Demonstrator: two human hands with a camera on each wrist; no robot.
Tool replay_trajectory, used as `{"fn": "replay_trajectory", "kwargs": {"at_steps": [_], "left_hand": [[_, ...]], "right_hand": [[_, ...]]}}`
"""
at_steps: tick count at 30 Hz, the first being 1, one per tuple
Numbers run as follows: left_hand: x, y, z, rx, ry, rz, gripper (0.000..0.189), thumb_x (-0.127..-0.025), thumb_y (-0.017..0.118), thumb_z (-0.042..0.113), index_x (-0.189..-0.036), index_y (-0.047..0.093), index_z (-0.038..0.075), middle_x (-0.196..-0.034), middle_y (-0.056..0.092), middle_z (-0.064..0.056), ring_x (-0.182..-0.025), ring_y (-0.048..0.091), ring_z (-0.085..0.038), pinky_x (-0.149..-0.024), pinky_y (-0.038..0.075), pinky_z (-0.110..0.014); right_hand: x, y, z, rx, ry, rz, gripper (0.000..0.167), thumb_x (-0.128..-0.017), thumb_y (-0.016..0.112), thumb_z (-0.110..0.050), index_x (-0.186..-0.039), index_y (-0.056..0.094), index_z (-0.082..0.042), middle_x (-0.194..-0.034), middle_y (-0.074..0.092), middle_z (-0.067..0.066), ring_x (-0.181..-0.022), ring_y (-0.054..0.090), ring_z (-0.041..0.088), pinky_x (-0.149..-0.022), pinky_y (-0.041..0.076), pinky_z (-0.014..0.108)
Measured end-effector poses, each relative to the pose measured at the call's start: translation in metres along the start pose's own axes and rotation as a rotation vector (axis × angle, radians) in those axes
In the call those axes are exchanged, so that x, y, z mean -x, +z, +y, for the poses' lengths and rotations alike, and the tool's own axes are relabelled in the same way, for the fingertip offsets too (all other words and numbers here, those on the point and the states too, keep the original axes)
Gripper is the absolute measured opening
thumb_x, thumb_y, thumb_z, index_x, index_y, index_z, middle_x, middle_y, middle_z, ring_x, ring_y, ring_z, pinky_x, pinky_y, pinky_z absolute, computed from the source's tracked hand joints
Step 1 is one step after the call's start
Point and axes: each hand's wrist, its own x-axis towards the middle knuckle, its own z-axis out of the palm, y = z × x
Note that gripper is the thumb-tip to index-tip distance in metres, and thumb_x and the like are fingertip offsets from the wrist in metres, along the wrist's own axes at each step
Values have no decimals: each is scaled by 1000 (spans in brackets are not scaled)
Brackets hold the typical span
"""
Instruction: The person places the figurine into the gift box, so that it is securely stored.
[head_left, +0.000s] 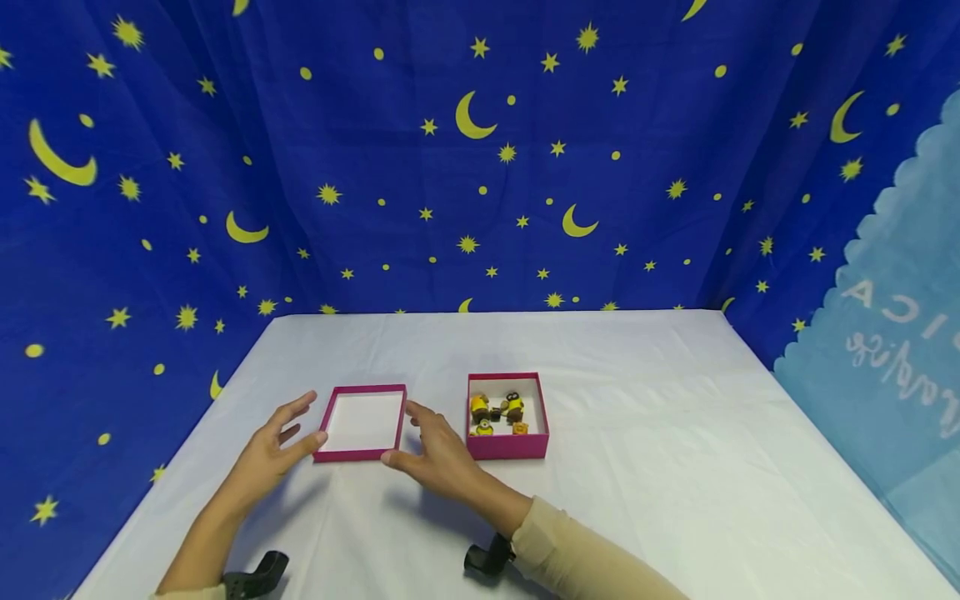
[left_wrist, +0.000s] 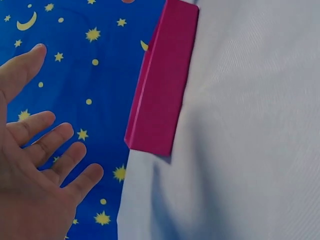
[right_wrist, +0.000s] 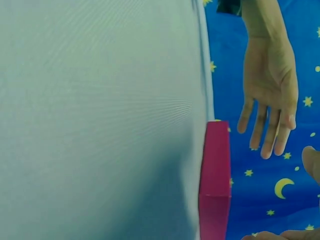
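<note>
A magenta box lid (head_left: 360,456) with a white inside lies hollow side up on the table, left of centre. My left hand (head_left: 262,454) is at its left side, fingers spread and thumb near the lid's rim; in the left wrist view a gap shows between that hand (left_wrist: 40,150) and the lid's magenta side (left_wrist: 162,82). On the lid's other side, my right hand (head_left: 442,457) has thumb and fingers parted close to the edge; whether it touches is unclear. Just right of that hand stands the matching box (head_left: 507,447), holding several small yellow toy figures (head_left: 513,407).
White cloth (head_left: 660,467) covers the table. A blue curtain with yellow moons and stars (head_left: 405,150) hangs behind and at the sides. At the far right hangs a light blue lettered cloth (head_left: 885,333). Both wrists carry black camera mounts (head_left: 489,560).
</note>
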Motion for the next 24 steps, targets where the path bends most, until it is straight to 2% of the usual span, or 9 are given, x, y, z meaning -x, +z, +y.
{"fn": "replay_trajectory", "kwargs": {"at_steps": [8,13,18,24], "left_hand": [[-9,-5,-12,-19,-10,-44,69,-92,61,27,-147,27,5,-152,28,-21,-137,27,-43,-105,29,-58],[-12,-7,-22,-19,-28,-65,69,-92,60,28,-148,27,5,-151,28,-24,-134,31,-47,-104,33,-58],[-13,-8,-31,-20,-72,-95,70,-92,60,28,-148,26,3,-149,26,-31,-130,33,-55,-101,34,-63],[-14,-7,-38,-44,-100,-138,73,-91,61,31,-147,26,0,-150,25,-31,-133,28,-55,-103,31,-63]], "right_hand": [[-11,11,8,55,44,24,82,-80,72,-39,-142,36,-1,-137,51,17,-125,46,29,-105,39,40],[-18,18,13,89,78,49,82,-78,73,-39,-141,38,0,-135,52,16,-124,47,29,-105,39,39],[-25,23,16,150,101,56,82,-77,75,-39,-140,40,-1,-132,54,14,-118,49,28,-103,39,39],[-30,28,17,253,97,62,82,-75,77,-41,-138,42,-1,-128,57,11,-108,49,24,-97,40,35]]}}
